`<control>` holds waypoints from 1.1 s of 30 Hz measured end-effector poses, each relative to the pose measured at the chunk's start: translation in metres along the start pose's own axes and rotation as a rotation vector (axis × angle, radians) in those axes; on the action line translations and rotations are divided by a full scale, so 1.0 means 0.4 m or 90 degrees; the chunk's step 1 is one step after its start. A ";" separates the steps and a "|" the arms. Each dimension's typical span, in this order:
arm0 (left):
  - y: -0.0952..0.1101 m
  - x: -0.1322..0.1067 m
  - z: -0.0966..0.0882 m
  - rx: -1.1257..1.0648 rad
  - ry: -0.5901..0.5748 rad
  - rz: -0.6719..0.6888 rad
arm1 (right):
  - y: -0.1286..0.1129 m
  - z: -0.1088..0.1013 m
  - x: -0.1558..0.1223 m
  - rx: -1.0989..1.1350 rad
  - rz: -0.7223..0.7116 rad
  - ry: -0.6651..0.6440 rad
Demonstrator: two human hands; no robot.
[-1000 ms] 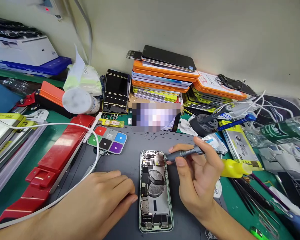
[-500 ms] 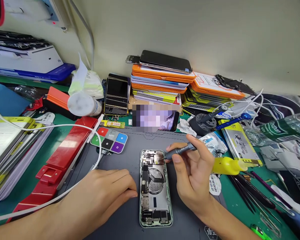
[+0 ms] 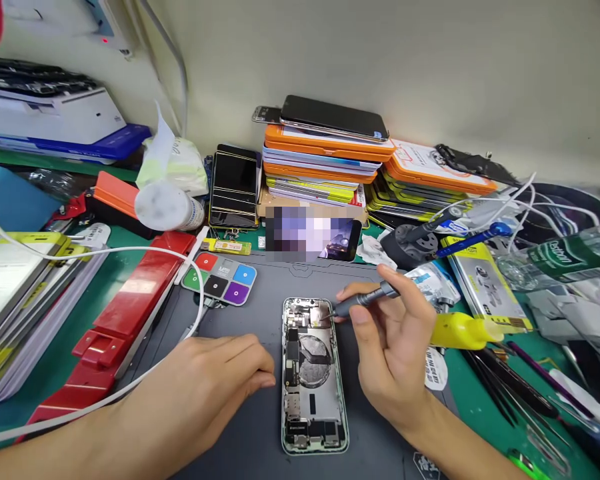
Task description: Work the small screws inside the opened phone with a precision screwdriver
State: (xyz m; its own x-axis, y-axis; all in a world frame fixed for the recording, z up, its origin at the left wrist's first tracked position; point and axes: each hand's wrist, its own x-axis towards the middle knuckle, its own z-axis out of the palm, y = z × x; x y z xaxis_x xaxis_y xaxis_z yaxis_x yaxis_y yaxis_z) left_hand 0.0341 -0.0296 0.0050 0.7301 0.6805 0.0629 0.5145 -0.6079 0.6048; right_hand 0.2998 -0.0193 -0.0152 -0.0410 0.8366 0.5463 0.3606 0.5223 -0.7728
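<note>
One opened phone [image 3: 314, 377] lies between the left hand [image 3: 215, 380], loosely closed, and the right hand [image 3: 396, 343], gripping a screwdriver [image 3: 356, 305].

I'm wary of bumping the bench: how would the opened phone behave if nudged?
The opened phone would probably slide rather than tip, since it lies flat on the gray mat. Its continuous rim suggests stiffness, but the exposed parts look fragile, especially near the screwdriver.

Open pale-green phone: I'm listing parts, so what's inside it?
The open pale-green phone holds a round grey disc, a narrow black strip at left and a silvery metal plate near the top; anything beneath them is covered.
</note>
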 end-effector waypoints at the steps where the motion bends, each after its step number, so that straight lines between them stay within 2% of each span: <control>1: 0.000 0.000 0.000 0.001 -0.004 0.000 | 0.000 0.000 0.001 -0.004 -0.005 0.000; 19: -0.013 -0.008 0.011 0.010 -0.021 0.002 | -0.006 0.000 0.007 0.020 -0.021 0.010; 26: -0.010 -0.015 0.009 -0.026 -0.005 0.009 | -0.005 0.001 0.008 -0.007 -0.031 -0.014; 33: -0.008 -0.016 0.006 -0.044 -0.024 -0.003 | -0.003 -0.001 0.007 -0.045 -0.083 -0.033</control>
State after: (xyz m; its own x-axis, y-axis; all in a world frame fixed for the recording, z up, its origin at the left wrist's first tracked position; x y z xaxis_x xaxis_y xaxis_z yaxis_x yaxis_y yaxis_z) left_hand 0.0287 -0.0328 0.0008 0.7448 0.6665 0.0311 0.4861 -0.5740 0.6589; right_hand 0.2996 -0.0179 -0.0126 -0.1389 0.7705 0.6221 0.4142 0.6158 -0.6703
